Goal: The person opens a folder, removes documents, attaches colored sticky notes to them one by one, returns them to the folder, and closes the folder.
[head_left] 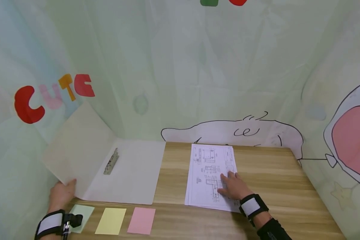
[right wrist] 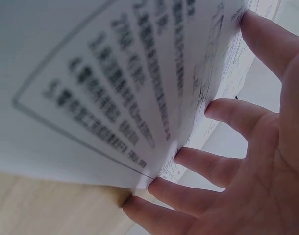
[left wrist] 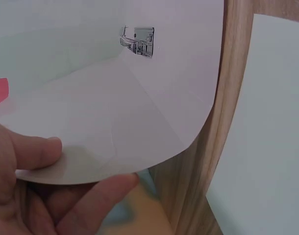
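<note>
A white file folder [head_left: 135, 180] lies opened flat at the left, its cover [head_left: 81, 146] raised and leaning toward the curtain. My left hand [head_left: 61, 195] pinches the cover's near edge; in the left wrist view the thumb [left wrist: 39, 152] is above the edge and the fingers are beneath. Inside the folder, a metal clip [head_left: 111, 162] is fixed near the spine. On the right, my right hand [head_left: 235, 186] rests spread fingers on a stack of papers [head_left: 199, 196] printed with technical drawings. Its fingertips [right wrist: 186, 156] touch the top sheet in the right wrist view.
Along the front edge lie sticky notes: green [head_left: 85, 215], yellow [head_left: 110, 221] and pink [head_left: 141, 220]. The wooden table [head_left: 276, 186] meets a printed fabric curtain [head_left: 180, 73] at the back and both sides.
</note>
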Available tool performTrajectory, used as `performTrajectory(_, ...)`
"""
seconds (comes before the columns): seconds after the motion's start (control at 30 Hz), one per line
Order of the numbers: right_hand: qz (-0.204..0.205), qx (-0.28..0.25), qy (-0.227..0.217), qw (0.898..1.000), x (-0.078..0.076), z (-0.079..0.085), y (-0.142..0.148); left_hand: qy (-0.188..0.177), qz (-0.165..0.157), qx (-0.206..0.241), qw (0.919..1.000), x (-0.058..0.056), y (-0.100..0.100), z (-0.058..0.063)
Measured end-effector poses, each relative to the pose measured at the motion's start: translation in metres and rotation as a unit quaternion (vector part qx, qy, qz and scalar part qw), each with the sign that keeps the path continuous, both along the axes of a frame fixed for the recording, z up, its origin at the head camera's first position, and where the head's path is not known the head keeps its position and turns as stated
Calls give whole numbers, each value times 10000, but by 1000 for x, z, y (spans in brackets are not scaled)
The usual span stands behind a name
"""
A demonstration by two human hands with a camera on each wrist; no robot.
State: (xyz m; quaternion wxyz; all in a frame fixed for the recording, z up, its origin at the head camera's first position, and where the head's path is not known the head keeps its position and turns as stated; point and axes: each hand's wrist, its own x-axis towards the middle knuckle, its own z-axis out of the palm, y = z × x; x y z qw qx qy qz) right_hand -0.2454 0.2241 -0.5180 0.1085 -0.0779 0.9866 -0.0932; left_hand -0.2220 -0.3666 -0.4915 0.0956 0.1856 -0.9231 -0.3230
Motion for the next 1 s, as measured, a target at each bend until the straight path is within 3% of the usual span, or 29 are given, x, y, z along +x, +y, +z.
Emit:
performTrajectory(0.37, 124, 82, 114, 9998, 0, -1, 0, -75, 326, 112, 9994, 3, -3, 0)
performTrajectory(0.57, 155, 110, 135, 9997, -1, -2, 0, -462, 464, 174, 9977, 7, -6, 1)
performTrajectory(0.77, 149, 92, 123, 9998, 0, -1, 1, -976, 313, -323, 9942, 19, -8, -1)
performTrajectory(0.9, 153, 115, 141, 9997, 0, -1, 0, -1329, 321, -772, 9876, 28, 4, 4)
performTrajectory(1.0, 170, 118, 177, 9996, 0, -1, 0, -1554, -68, -1321, 9790, 33, 22, 14)
